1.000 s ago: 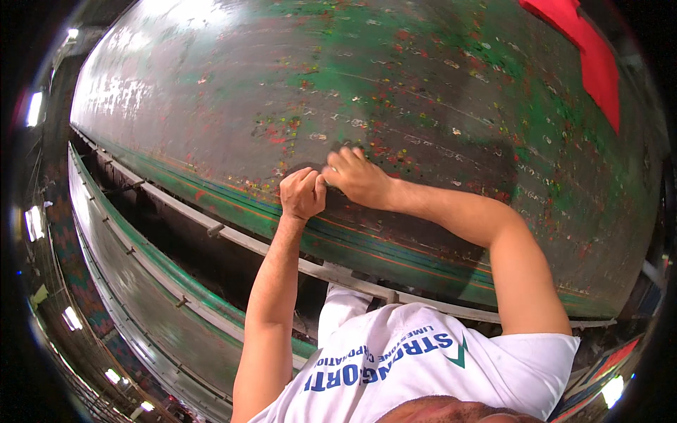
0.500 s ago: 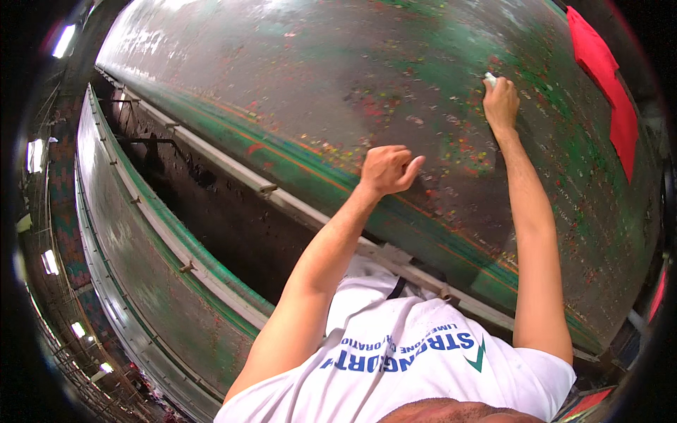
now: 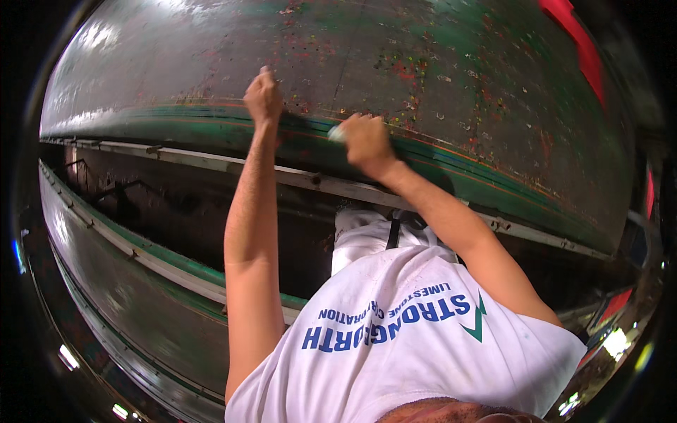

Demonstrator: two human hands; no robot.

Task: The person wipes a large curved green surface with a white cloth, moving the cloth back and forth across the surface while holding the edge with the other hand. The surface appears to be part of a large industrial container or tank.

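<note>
A long, dark table [image 3: 451, 77] with green edges and many paint specks spreads in front of me. Over its near part my left hand [image 3: 264, 99] is closed in a fist, finger ends hidden; whether anything is inside cannot be made out. My right hand [image 3: 369, 144] grips a small whitish wad [image 3: 337, 134], perhaps cloth, most of it covered by the fingers. It is low over the green near border of the table, slightly blurred; whether the wad touches the surface is unclear.
A metal rail [image 3: 310, 180] with small knobs runs along the table's near edge. Behind it lies a dark gap, then a second long table [image 3: 141, 282] at the left. Red cloth [image 3: 582, 49] lies at the far right edge.
My right hand has come back from the far part of the table to its near border, carrying the wad. My left hand has moved left. The view has turned.
</note>
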